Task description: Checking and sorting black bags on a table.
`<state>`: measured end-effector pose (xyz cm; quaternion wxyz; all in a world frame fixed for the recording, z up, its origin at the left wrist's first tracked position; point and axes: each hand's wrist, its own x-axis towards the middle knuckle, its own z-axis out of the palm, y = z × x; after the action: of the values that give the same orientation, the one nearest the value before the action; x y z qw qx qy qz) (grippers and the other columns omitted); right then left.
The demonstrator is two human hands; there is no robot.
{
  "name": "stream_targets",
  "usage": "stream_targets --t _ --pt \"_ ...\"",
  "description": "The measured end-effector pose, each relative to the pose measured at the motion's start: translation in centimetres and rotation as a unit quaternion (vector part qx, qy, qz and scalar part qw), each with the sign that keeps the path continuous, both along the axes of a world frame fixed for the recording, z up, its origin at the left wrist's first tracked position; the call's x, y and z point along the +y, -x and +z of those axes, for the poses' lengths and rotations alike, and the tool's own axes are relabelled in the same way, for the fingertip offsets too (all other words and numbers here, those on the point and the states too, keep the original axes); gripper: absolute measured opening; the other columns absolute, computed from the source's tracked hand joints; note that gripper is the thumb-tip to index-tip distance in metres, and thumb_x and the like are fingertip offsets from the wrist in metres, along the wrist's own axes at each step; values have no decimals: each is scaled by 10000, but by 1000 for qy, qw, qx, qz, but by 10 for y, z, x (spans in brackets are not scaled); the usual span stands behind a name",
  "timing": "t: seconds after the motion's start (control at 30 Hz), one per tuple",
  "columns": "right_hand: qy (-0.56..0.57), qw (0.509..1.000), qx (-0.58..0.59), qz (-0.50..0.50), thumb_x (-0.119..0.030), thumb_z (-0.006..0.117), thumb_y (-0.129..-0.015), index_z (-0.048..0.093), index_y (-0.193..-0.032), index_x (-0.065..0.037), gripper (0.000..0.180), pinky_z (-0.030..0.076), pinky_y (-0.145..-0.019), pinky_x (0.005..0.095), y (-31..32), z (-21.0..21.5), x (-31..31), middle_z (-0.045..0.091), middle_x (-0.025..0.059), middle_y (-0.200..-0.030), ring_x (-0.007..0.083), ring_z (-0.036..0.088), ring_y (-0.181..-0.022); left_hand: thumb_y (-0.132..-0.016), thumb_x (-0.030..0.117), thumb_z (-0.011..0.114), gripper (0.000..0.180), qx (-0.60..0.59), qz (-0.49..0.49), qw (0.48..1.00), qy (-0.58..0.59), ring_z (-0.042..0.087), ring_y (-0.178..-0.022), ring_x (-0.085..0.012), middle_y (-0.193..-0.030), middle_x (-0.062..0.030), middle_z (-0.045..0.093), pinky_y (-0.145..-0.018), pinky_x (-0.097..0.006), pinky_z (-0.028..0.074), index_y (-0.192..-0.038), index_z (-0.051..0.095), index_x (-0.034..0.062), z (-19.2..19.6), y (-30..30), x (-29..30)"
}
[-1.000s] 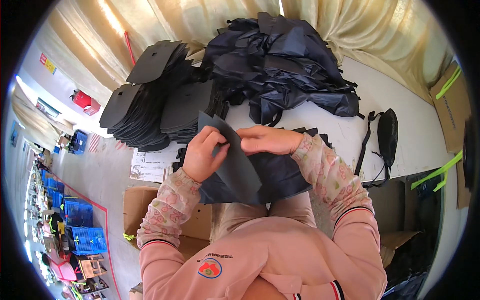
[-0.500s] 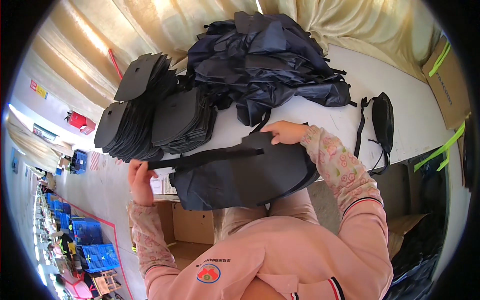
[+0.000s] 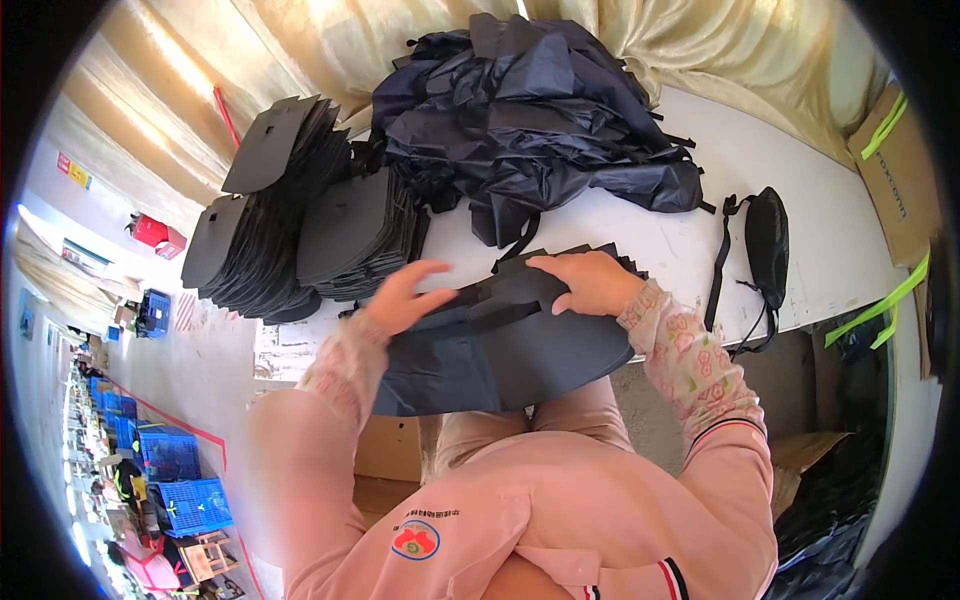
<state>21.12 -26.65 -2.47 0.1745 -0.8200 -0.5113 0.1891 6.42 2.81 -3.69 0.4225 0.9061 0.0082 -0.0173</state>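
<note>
— At the bench (image 3: pixel 700 250) edge, where's your dark bag (image 3: pixel 500 350)?
— Flat under both your palms, overhanging your lap. Left hand (image 3: pixel 405 297) and right hand (image 3: pixel 585 282) press it, each grip spread, clamping nothing.

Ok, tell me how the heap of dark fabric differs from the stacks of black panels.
The heap of dark fabric is crumpled, loose and navy, with straps hanging out; the stacks of black panels are flat, stiff-looking and neatly layered. The heap sits at the table's back middle, the stacks to its left. Both rest on the white table.
</note>
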Motion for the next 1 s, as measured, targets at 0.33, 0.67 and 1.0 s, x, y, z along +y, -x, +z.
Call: stream_targets --t 0.33,0.67,1.0 --pt "-52 982 -182 13 -189 748 -739 463 -1356 -114 684 393 -766 378 25 -6 -3 623 61 -920 216 616 -852 -778 107 753 469 250 -238 929 135 578 -986 -132 -1071 -41 667 -916 -285 443 -1204 587 5 -33 -89 -68" --pt "-63 961 -266 -39 -146 733 -737 459 -1363 -105 684 370 -751 376 37 -17 -2 597 71 -897 232 596 -827 -742 48 763 518 237 -188 931 205 562 -1015 -120 -1106 -22 651 -951 -282 421 -1224 578 16 -31 -84 -72" --pt "-55 952 -293 -70 -107 714 -717 469 -1339 -77 670 370 -759 377 45 -12 0 596 79 -900 232 603 -809 -768 34 739 536 253 -178 896 319 534 -1066 -116 -1163 -11 617 -984 -283 396 -1266 540 16 -27 -86 -73"
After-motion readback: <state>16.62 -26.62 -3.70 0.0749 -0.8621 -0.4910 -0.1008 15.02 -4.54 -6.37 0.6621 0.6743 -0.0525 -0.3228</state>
